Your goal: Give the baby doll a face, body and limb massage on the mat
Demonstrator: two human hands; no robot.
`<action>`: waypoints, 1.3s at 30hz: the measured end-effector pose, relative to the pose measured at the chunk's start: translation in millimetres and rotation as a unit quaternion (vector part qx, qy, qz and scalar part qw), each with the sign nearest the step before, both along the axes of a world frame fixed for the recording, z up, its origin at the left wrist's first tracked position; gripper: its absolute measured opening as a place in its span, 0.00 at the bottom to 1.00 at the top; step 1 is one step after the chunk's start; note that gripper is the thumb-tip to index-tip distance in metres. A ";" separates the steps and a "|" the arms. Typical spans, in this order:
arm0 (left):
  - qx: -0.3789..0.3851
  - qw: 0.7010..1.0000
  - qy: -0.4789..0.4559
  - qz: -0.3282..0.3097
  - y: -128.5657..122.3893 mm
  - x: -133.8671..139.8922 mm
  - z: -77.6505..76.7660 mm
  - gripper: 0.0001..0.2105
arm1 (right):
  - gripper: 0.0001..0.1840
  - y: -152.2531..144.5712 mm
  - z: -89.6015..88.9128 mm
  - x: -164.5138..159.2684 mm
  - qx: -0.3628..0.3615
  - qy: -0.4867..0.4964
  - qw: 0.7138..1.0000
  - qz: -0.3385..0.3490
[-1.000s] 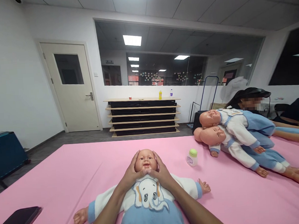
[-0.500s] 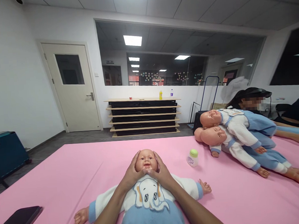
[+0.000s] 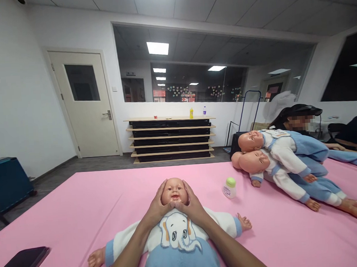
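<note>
A baby doll (image 3: pixel 173 190) lies on its back on the pink table cover (image 3: pixel 80 212), head toward the far edge and arms spread. It wears a white and blue outfit with an elephant on the chest. My left hand (image 3: pixel 157 207) cups the left side of its head, fingers along the temple and thumb at the chin. On the opposite side my right hand (image 3: pixel 195 207) cups the head the same way, and the two thumbs nearly meet below the mouth. To the right of the doll stands a small white bottle with a green cap (image 3: pixel 229 188).
Several more dolls (image 3: pixel 276 155) are piled at the right, with a person (image 3: pixel 295 118) behind them. A black phone (image 3: pixel 20 266) lies at the near left. Beyond the table are stacked boards (image 3: pixel 171 138), a folding cart (image 3: pixel 249 109) and a teal suitcase (image 3: pixel 11 188).
Both my hands stay in place on the doll's head. At the far right, the person's hand has shifted among the dolls, and one doll's leg there has moved.
</note>
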State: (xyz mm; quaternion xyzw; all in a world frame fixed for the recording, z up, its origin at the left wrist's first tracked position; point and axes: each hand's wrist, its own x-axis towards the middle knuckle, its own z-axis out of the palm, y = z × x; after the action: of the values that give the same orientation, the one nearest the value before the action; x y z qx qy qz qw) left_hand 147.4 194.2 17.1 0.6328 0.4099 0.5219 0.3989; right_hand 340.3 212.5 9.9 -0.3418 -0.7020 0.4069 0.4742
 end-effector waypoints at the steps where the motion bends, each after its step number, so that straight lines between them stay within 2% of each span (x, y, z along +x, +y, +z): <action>1: -0.002 1.000 -0.005 0.000 -0.3 0.3 0.3 0.49 | 0.50 -0.6 0.3 0.1 -0.002 0.001 1.000 0.001; 8: 0.007 1.000 -0.013 -0.008 -1.5 0.3 2.0 0.44 | 0.47 0.0 -0.6 -0.2 -0.017 0.008 1.000 0.004; 14: -0.014 0.998 -0.049 -0.048 -6.0 0.9 7.6 0.50 | 0.38 5.2 -3.5 0.1 -0.018 0.005 1.000 -0.008; 18: -0.009 0.999 -0.031 -0.033 -7.5 1.6 8.8 0.50 | 0.49 4.5 -2.8 0.0 -0.005 -0.002 1.000 0.000; 20: -0.004 1.000 -0.020 -0.023 -6.9 1.3 7.1 0.49 | 0.51 2.7 -1.7 0.0 -0.005 -0.003 1.000 0.002; 27: -0.009 0.999 -0.033 -0.024 -3.1 0.6 3.9 0.43 | 0.46 -0.2 -0.2 0.1 -0.016 0.003 1.000 0.009; 29: -0.007 0.999 -0.041 -0.026 -2.0 0.5 4.1 0.41 | 0.41 1.7 -0.9 0.2 -0.018 0.007 1.000 -0.002; 32: -0.002 0.999 -0.042 -0.029 -1.1 0.3 3.2 0.44 | 0.35 4.7 -2.2 0.4 -0.024 0.015 1.000 -0.014; 36: -0.012 0.999 -0.030 -0.023 -2.6 0.6 3.0 0.48 | 0.49 5.0 -3.1 0.1 -0.006 0.009 1.000 -0.003; 39: -0.018 0.998 -0.046 -0.030 -4.9 1.0 5.0 0.46 | 0.50 2.6 -2.3 -0.2 -0.004 0.009 1.000 0.004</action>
State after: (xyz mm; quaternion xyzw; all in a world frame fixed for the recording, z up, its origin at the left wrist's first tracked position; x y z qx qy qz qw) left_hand 148.5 189.3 22.0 0.6130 0.3812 0.5307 0.4443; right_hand 340.1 215.1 7.6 -0.3373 -0.6975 0.4150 0.4769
